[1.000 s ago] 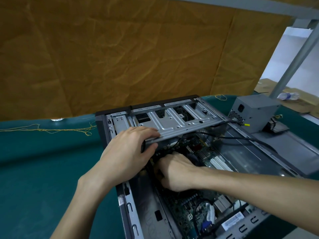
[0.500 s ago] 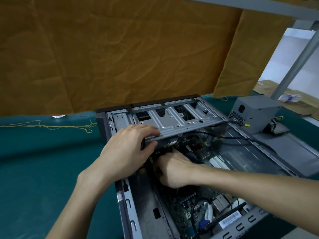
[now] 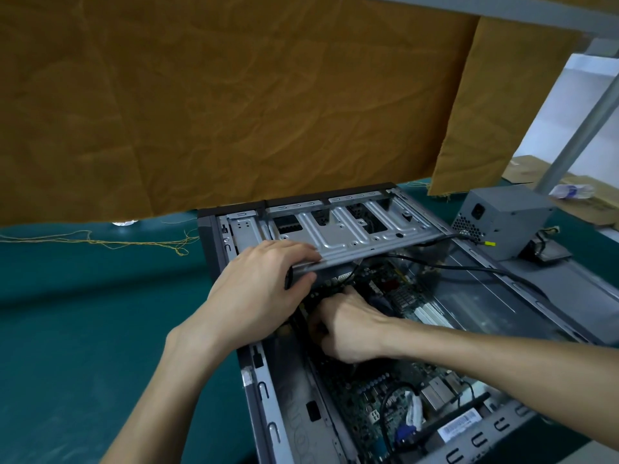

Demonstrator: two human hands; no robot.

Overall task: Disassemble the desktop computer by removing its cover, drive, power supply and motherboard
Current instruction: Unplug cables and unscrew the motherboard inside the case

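We see the open computer case (image 3: 284, 413) lying on the green table (image 3: 83, 313), its motherboard (image 3: 365, 393) inside. The grey power supply (image 3: 505, 219) stands apart, right of it. Our left hand (image 3: 258, 289) grips the tilted drive cage (image 3: 348, 239) edge; our right hand (image 3: 348, 326) curls beneath it (around what, we cannot tell).

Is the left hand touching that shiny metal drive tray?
Touching. The head view shows the left hand gripping the near edge of the metal drive tray, fingers on top and thumb underneath.
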